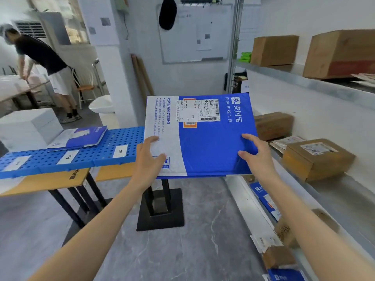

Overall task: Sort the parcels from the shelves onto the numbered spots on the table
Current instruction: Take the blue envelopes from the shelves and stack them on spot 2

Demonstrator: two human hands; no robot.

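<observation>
A white whiteboard (pixel 194 33) with a few sheets of paper stuck on it hangs on the back wall, and a dark cap (pixel 167 14) dangles over its top left corner. Two brown cardboard tubes (pixel 142 76) lean against the wall below. At far left a person in a black T-shirt and white shorts (pixel 43 55) bends over a far surface (pixel 12 88), with a tall white air-conditioner cabinet (pixel 34 29) behind them and a metal-framed chair with an orange seat (pixel 86 88) beside them. The grey marbled floor (pixel 203 220) stretches underfoot.
</observation>
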